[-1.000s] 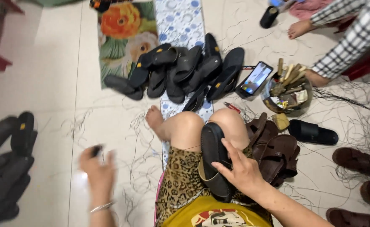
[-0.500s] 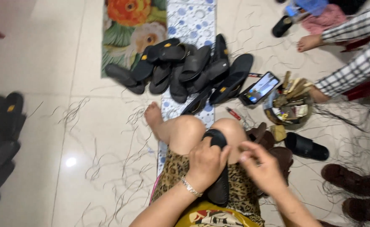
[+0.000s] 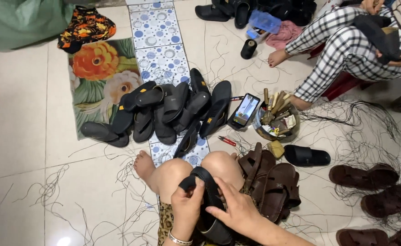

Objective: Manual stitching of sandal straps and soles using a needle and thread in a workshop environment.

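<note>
A black slide sandal [image 3: 208,196] lies across my lap between my knees. My left hand [image 3: 187,207] grips its left side near the strap, and a bracelet shows at that wrist. My right hand [image 3: 237,210] rests over the sandal's right edge with the fingers spread on it. My bare left foot [image 3: 144,166] lies on the tiled floor just left of my knees. Brown leather sandals [image 3: 269,180] are stacked against my right knee.
A heap of black sandals [image 3: 168,114] lies ahead on a patterned mat. A phone [image 3: 245,110], a bowl of tools [image 3: 277,119] and red snips [image 3: 227,140] sit right of it. Another person in checked trousers [image 3: 332,50] sits at far right. Loose threads litter the floor.
My left hand has come in from the floor at my left and taken hold of the sandal on my lap. The camera view has tilted up.
</note>
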